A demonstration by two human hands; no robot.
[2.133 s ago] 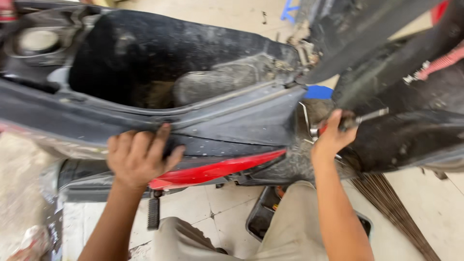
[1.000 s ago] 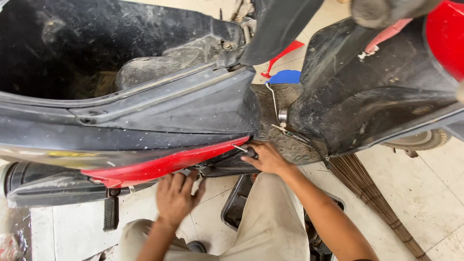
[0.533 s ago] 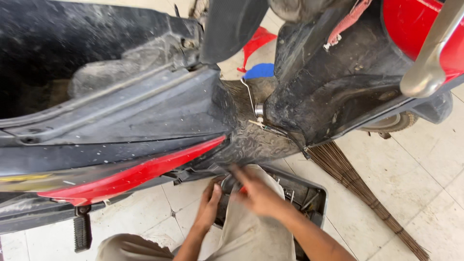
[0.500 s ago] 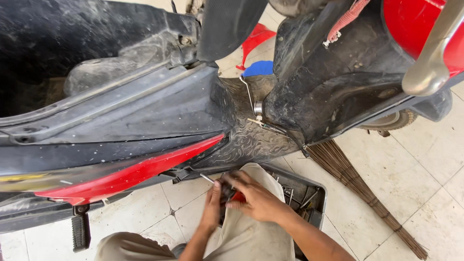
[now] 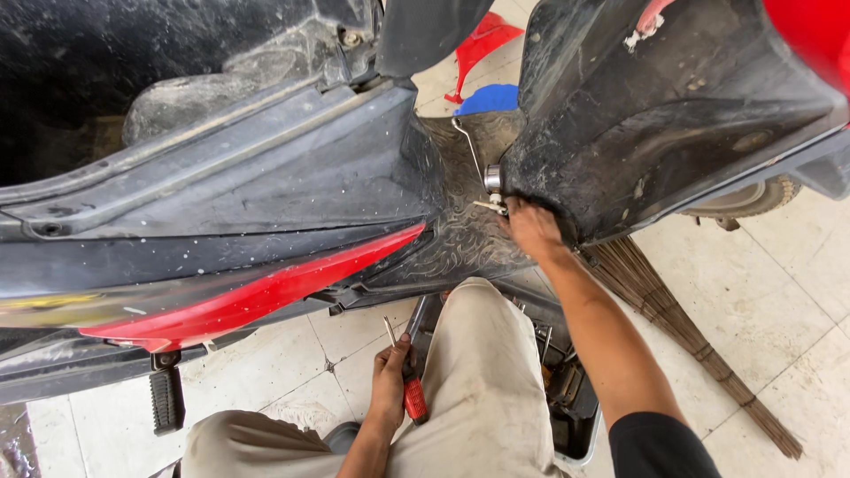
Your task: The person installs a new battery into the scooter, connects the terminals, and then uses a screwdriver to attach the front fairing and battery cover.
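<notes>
A person crouches beside a dusty scooter with scuffed black plastic panels [image 5: 266,186] and a glossy red side strip [image 5: 257,296]. The left hand [image 5: 390,385] is closed around a screwdriver [image 5: 409,381] with a red ribbed handle and thin metal shaft, held low beside the knee above the pale tiled floor [image 5: 292,372]. The right hand [image 5: 531,228] reaches up to the textured footboard [image 5: 460,239], its fingers pinching a small metal fitting [image 5: 492,190] at the edge of the front black panel [image 5: 655,115]. A black tray of tools [image 5: 567,389] lies under the legs, and a straw broom [image 5: 691,345] rests just beside it.
</notes>
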